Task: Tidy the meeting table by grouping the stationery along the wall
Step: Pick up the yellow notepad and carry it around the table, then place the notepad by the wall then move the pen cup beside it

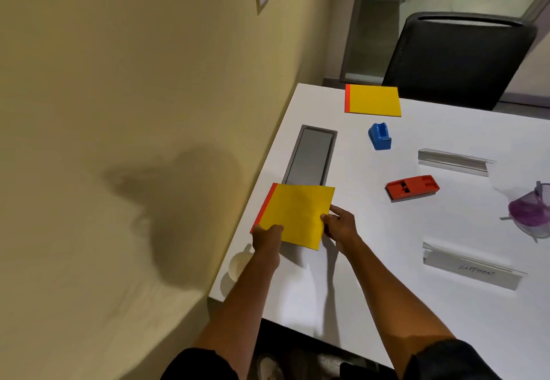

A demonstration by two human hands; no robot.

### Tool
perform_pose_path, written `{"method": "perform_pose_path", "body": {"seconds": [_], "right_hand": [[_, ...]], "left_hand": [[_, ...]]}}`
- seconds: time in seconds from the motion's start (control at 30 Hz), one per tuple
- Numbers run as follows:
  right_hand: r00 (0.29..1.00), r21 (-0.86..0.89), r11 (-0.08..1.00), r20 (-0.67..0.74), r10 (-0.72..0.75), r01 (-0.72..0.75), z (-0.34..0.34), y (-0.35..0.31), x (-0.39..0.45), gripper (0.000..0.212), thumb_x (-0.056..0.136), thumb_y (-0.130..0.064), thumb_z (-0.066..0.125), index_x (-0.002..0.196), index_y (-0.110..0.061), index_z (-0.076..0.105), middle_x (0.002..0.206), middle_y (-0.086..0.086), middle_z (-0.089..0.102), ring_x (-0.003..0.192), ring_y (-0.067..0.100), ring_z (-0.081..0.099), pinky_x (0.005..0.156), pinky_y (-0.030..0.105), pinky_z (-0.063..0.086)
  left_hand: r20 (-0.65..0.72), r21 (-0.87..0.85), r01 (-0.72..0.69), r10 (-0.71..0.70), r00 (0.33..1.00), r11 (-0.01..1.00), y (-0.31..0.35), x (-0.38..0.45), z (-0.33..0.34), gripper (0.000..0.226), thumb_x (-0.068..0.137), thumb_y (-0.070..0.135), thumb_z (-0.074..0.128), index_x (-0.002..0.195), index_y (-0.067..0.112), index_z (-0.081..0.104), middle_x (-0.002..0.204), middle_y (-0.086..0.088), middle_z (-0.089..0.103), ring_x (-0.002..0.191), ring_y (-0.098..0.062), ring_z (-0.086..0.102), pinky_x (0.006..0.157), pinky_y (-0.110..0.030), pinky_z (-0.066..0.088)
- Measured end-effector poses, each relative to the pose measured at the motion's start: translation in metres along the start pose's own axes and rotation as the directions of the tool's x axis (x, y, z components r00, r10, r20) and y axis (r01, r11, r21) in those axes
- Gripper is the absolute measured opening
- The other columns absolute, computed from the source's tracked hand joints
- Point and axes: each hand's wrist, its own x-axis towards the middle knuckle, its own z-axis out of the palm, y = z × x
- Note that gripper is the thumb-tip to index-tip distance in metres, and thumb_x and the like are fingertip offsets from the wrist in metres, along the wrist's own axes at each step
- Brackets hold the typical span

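Low in the frame, both hands clamp a yellow notepad (297, 216) with a red spine at the wall-side edge of the white table (342, 290): the left hand (267, 241) pinches its near left corner and the right hand (339, 224) its right edge, with a white cup (239, 265) just left of the left wrist. Right of centre lie a name card marked ELEPHANT (473, 269), a red stapler (412, 187), a purple mesh holder (531, 213) and a clear card stand (454, 161). Further up sit the grey cable hatch (311, 156), partly covered by the held pad, a blue tape dispenser (380, 136), a second yellow notepad (373, 100) and a black chair (458, 58).
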Motion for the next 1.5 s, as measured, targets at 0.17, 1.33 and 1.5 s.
{"method": "perform_pose_path", "body": {"seconds": [0.17, 1.33, 1.5], "right_hand": [[0.993, -0.181, 0.98, -0.071, -0.099, 0.085, 0.011, 0.009, 0.001, 0.039, 0.091, -0.006, 0.062, 0.131, -0.008, 0.059, 0.116, 0.02, 0.068, 0.101, 0.038, 0.066, 0.095, 0.052, 0.052], [0.976, -0.4, 0.906, -0.098, -0.192, 0.138, 0.037, 0.022, 0.001, 0.048, 0.091, -0.012, 0.062, 0.135, -0.005, 0.046, 0.134, 0.019, 0.053, 0.122, 0.031, 0.053, 0.099, 0.037, 0.043], [0.932, -0.606, 0.745, -0.014, -0.361, 0.279, 0.016, 0.008, -0.021, 0.054, 0.093, -0.027, 0.062, 0.141, -0.013, 0.041, 0.14, 0.016, 0.045, 0.128, 0.03, 0.047, 0.103, 0.04, 0.042]], "left_hand": [[0.018, 0.278, -0.251, 0.256, 0.966, 0.927, 0.02, 0.006, -0.019, 0.066, 0.092, 0.021, 0.062, 0.149, 0.011, 0.029, 0.149, -0.013, 0.041, 0.135, -0.033, 0.043, 0.106, -0.042, 0.041], [0.108, 0.356, -0.515, 0.513, 0.852, 0.78, 0.044, 0.009, -0.045, 0.062, 0.1, 0.042, 0.042, 0.151, 0.013, 0.025, 0.156, -0.009, 0.032, 0.142, -0.027, 0.034, 0.113, -0.04, 0.033], [0.142, 0.377, -0.55, 0.541, 0.829, 0.745, 0.043, -0.012, -0.038, 0.062, 0.099, 0.044, 0.042, 0.151, 0.014, 0.026, 0.156, -0.007, 0.032, 0.142, -0.027, 0.034, 0.114, -0.042, 0.033]]}}
